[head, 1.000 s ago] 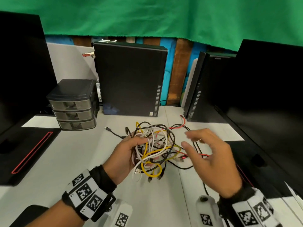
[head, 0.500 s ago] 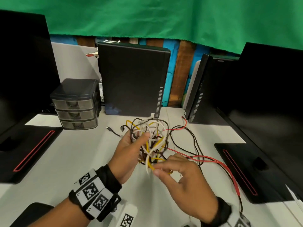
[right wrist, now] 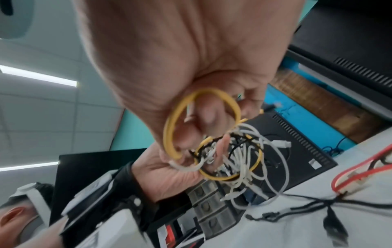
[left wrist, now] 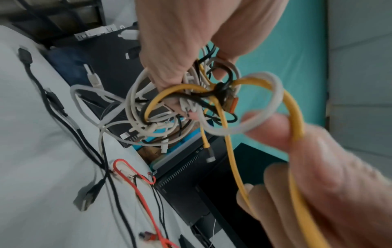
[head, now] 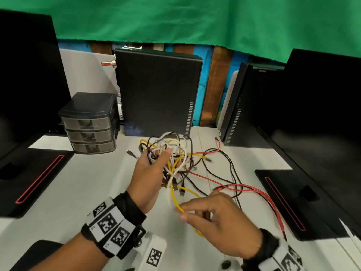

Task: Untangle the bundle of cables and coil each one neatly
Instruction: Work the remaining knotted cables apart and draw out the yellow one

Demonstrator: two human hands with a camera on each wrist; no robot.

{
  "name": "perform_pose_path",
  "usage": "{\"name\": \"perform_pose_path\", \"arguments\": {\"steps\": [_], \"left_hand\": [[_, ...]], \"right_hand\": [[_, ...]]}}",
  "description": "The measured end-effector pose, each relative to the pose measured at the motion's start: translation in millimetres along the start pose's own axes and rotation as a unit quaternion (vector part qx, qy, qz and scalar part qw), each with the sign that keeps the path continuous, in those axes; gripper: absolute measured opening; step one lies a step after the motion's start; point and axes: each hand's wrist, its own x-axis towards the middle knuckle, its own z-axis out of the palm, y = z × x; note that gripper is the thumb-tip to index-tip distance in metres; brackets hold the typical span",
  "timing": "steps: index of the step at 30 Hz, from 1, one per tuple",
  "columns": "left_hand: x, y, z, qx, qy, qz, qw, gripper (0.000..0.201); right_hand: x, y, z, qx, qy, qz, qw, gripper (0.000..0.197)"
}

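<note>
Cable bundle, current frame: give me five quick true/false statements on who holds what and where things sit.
1. The left hand grips the bundle. True.
2. The right hand pinches a red cable. False: it pinches the yellow cable; the red cable lies on the desk.
3. The bundle rests flat on the desk. False: it is held up above it.
4. A drawer unit stands left of the bundle. True.
5. The yellow cable is free of the bundle. False: it still runs into the tangle.
</note>
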Motion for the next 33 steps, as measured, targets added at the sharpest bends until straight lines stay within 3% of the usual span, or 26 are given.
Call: {"name": "perform_pose_path", "arguments": {"steps": [3, 5, 8, 10, 12, 15, 17, 22, 24, 26, 28, 29, 31, 33], "left_hand": [[15, 16, -13, -0.024, 0.041, 0.022, 0.999, 0.034], [23, 29, -24, -0.048, 0.071, 0.038, 0.996, 0.036], [30, 40, -35, -0.073, 0.101, 0.055, 0.991, 0.036], [29, 38, -32, -0.073, 0.095, 0.06, 0.991, 0.036], [26, 30, -24, -0.066, 0.081, 0.061, 0.993, 0.035], [18, 24, -13, -0.062, 0.065, 0.052, 0.995, 0.036], [12, 21, -7, -0.063, 0.048, 0.047, 0.996, 0.035], [-3, 3, 5, -0.053, 0.038, 0.033, 0.997, 0.038], [-6, -2, 7, -0.046, 0.047, 0.033, 0.997, 0.043], [-6, -1, 6, -0.042, 0.06, 0.041, 0.996, 0.052], [-1, 4, 3, -0.051, 0.074, 0.053, 0.995, 0.045], [2, 9, 0, -0.058, 0.079, 0.055, 0.994, 0.04], [9, 20, -6, -0.071, 0.088, 0.058, 0.992, 0.035], [16, 34, -16, -0.085, 0.096, 0.06, 0.99, 0.036]], "right_hand": [[-2, 4, -25, -0.051, -0.009, -0.004, 0.999, 0.011], [-6, 13, -48, -0.079, -0.043, 0.056, 0.994, 0.007], [-13, 35, -70, -0.085, -0.05, 0.158, 0.982, 0.034], [-11, 42, -71, -0.124, -0.029, 0.165, 0.978, 0.05], [-7, 36, -62, -0.126, -0.01, 0.139, 0.982, 0.052], [-1, 10, -43, -0.065, 0.083, 0.066, 0.992, 0.035], [0, -7, -25, 0.001, 0.13, 0.041, 0.991, 0.042], [6, -23, 19, 0.138, 0.155, 0.127, 0.97, 0.04], [6, -25, 24, 0.192, 0.118, 0.161, 0.961, 0.033], [3, -27, 21, 0.224, 0.036, 0.172, 0.959, 0.037], [1, -30, 17, 0.24, -0.035, 0.169, 0.955, 0.039], [0, -32, 14, 0.248, -0.051, 0.158, 0.954, 0.027], [-2, -31, 1, 0.225, -0.074, 0.121, 0.964, 0.008], [-5, -25, -17, 0.161, -0.114, 0.091, 0.976, 0.012]]}}
